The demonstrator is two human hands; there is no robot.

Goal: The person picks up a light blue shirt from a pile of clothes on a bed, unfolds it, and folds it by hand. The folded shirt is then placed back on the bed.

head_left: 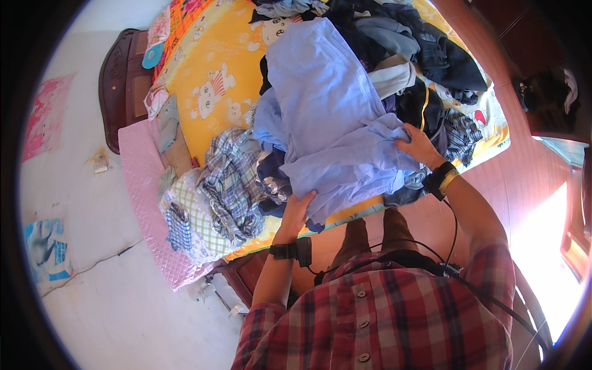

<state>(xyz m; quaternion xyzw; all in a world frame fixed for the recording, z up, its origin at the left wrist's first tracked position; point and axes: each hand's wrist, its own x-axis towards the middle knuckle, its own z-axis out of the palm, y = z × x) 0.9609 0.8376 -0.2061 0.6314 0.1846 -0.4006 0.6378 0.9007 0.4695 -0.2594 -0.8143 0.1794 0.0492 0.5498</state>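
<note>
A light blue cloth garment lies spread over a heap of clothes on the bed, its near part bunched in loose folds. My left hand grips its near left corner, thumb on top of the cloth. At the right edge, my right hand pinches the same garment between thumb and fingers. Under and beside it on the left are a blue cloth piece and a dark navy garment. A plaid shirt lies crumpled further left.
A yellow bedsheet with cartoon prints covers the bed. Dark clothes and a striped garment lie to the right. A pink quilted cover hangs at the left, near the wooden headboard. Cables run from my wrist bands past my waist.
</note>
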